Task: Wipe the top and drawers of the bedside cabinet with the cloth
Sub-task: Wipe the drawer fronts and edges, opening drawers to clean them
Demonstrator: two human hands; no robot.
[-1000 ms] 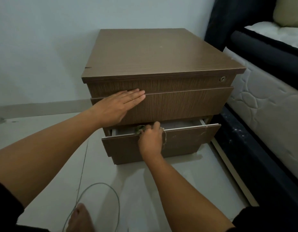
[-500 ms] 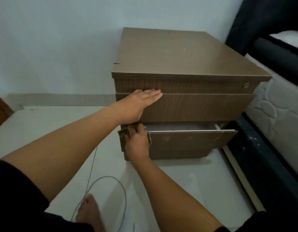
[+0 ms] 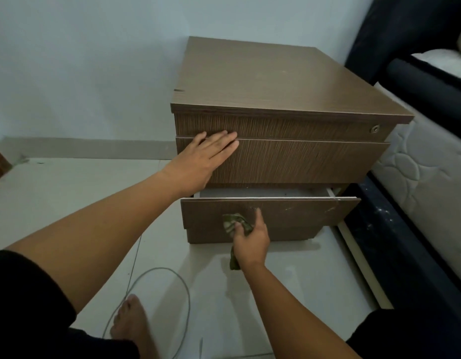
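Cloth (image 3: 235, 224): soft, light, bunches easily; best held as a wad w/ palm behind. Right hand (image 3: 251, 242) fingers curl round it, pressing it to the open bottom drawer (image 3: 288, 216) front. Left hand (image 3: 203, 161) flat, fingers straight, bracing upper drawer (image 3: 301, 161) of cabinet (image 3: 276, 79).

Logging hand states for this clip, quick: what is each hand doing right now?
Left hand: open, fingers flat against the upper drawer front.
Right hand: holding the green cloth against the lower drawer front.
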